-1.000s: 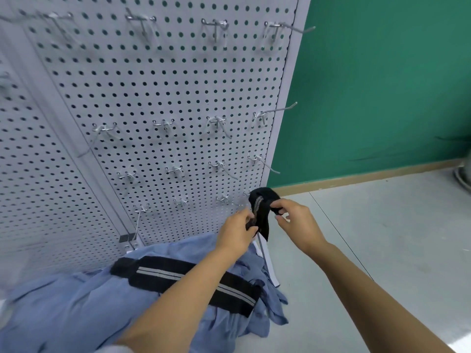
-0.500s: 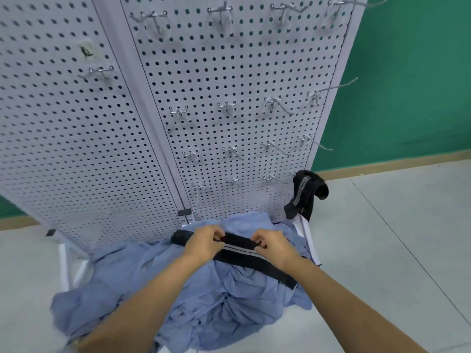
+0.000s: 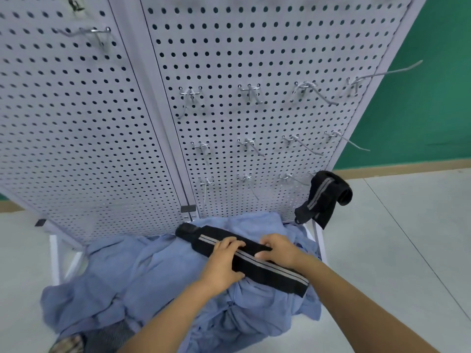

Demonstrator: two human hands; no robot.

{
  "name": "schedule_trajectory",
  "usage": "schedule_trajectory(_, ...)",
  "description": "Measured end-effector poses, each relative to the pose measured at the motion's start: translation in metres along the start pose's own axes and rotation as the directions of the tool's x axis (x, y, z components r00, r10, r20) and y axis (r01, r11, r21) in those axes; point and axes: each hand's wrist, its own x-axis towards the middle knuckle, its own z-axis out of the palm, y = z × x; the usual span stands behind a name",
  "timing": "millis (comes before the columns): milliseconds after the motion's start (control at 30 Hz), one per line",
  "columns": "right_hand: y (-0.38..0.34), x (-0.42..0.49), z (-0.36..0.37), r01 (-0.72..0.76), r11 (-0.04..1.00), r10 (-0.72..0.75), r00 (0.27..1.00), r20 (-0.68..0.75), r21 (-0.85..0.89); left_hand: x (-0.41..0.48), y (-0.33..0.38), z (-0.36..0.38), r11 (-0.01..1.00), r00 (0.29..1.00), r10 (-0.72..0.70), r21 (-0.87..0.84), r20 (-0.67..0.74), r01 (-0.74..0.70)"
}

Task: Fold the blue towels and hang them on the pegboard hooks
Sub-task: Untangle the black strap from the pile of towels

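Both hands are on a long black striped cloth [image 3: 280, 273] that lies folded in a narrow band on top of the heap of blue towels [image 3: 158, 281]. The left hand [image 3: 224, 263] is laid across the band near its middle, the fingers curled over the far edge and the thumb at the near edge, so it grips the cloth. The right hand [image 3: 279, 250] is just beside it, also clamped on the cloth, with the fingertips pressed into the far edge. The two hands are near each other but do not touch.

The blue towels are crumpled on the floor [image 3: 395, 250], directly at the foot of the pegboard [image 3: 254, 47], and they cover part of its white base frame [image 3: 54, 256]. The pegboard has rows of metal hooks [image 3: 251, 94]. A second black cloth [image 3: 323, 197] with grey stripes hangs at the lowest row, at the right edge of the board. A green wall [image 3: 420, 110] stands behind, along the far edge of the floor.
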Motion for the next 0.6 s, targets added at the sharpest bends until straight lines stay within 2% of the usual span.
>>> schedule_trajectory(133, -0.035, -0.032, -0.025, 0.125, 0.929, -0.109, 0.992, -0.066, 0.349, -0.017, 0.017, -0.026, 0.964, 0.998, 0.065, -0.256, -0.013, -0.067)
schedule_trajectory(267, -0.075, -0.063, -0.052, 0.189, 0.796, -0.132, 0.981, -0.139, 0.576, -0.034, 0.056, -0.05, 0.859, 0.997, 0.044, -0.506, -0.062, -0.07)
schedule_trajectory(333, -0.093, -0.075, -0.065, 0.22, 0.777, -0.157, 0.975, -0.157, 0.59, -0.04, 0.075, -0.062, 0.854, 0.989, -0.007, -0.516, -0.147, -0.071)
schedule_trajectory(400, -0.107, -0.085, -0.076, 0.251, 0.777, -0.169, 0.966, -0.193, 0.578, -0.043, 0.092, -0.077, 0.874, 0.945, -0.039, -0.47, -0.324, -0.125)
schedule_trajectory(467, -0.118, -0.097, -0.087, 0.309, 0.772, -0.169, 0.942, -0.289, 0.555, -0.046, 0.109, -0.096, 0.873, 0.904, -0.066, -0.463, -0.422, -0.152)
schedule_trajectory(533, -0.123, -0.108, -0.098, 0.368, 0.8, -0.166, 0.895, -0.414, 0.475, -0.049, 0.124, -0.113, 0.872, 0.898, -0.045, -0.455, -0.439, -0.178)
schedule_trajectory(600, -0.121, -0.117, -0.109, 0.37, 0.847, -0.179, 0.875, -0.451, 0.382, -0.052, 0.139, -0.129, 0.881, 0.907, 0.006, -0.427, -0.421, -0.205)
